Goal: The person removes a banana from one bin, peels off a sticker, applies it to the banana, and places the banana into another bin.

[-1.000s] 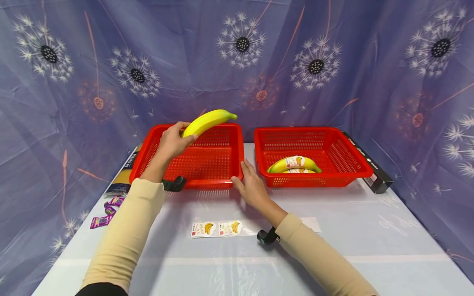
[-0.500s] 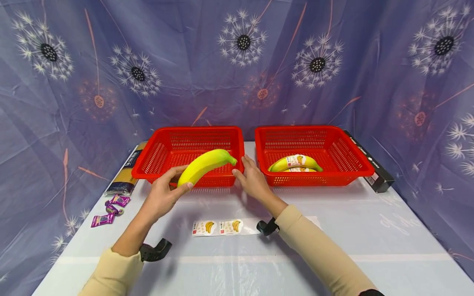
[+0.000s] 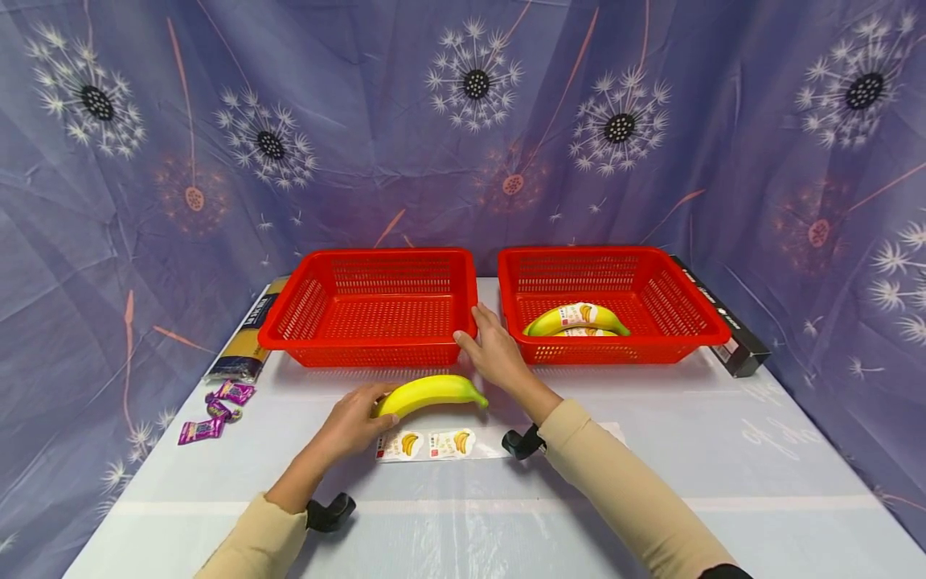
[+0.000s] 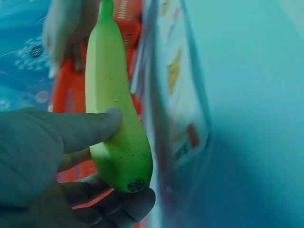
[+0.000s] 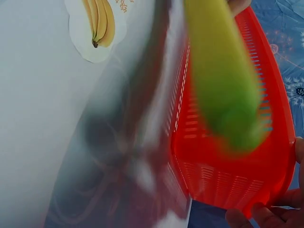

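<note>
My left hand [image 3: 359, 420] pinches a yellow banana [image 3: 432, 392] by its blunt end, thumb on one side and fingers beneath, as the left wrist view shows. The banana's green stem [image 4: 105, 10] points right, and no label shows on its visible side. It is held in front of the left red basket [image 3: 365, 354], just behind a strip of banana stickers [image 3: 452, 444]; whether it touches the table cannot be told. My right hand [image 3: 499, 354] holds that basket's front right corner, its fingertips [image 5: 263, 216] at the rim. The basket's visible floor is bare.
A second red basket [image 3: 615, 351] on the right holds labelled bananas [image 3: 579, 318]. Beside it lies a long black box [image 3: 741, 354]. Purple wrapped candies [image 3: 202, 430] and a brown and dark package [image 3: 242, 350] lie at the left. A patterned cloth [image 3: 463, 161] hangs behind.
My left hand has brought the banana from above the left basket forward and down, close to the sticker strip. My right hand has stayed at the basket corner.
</note>
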Demonstrator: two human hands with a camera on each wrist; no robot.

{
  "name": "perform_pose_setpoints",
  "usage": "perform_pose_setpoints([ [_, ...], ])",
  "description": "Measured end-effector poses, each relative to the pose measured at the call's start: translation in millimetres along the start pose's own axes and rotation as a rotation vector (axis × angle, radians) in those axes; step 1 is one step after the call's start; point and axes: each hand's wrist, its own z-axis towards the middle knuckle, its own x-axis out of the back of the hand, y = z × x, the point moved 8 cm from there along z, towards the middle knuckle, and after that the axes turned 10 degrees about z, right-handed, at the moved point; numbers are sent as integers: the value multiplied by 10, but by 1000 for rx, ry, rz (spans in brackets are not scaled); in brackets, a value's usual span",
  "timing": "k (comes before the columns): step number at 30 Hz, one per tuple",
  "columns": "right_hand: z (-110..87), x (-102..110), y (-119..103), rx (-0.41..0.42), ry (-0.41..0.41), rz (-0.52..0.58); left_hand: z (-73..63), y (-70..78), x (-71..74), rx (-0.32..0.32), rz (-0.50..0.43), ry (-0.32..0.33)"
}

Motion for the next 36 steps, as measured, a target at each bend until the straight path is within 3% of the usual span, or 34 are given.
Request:
perform_pose_setpoints([
  [5,1,-16,26,-33,-22,5,200,192,-223,-18,10,-59],
  [11,10,-21,37,-48,-31,1,424,469,-379,-73,21,-102],
  [20,9,-11,57,-47,-27,19,536,621,-454,-132,44,-98],
  [27,-150,30,-8,9,-89,24,414,559,-315,-83,1,-42],
  [32,-419,104,-90,93,-107,5,171,527,-117,-104,-66,72],
  [36,-648,179,-124,188,-55,-7,-30,488,-117,-145,-93,94],
])
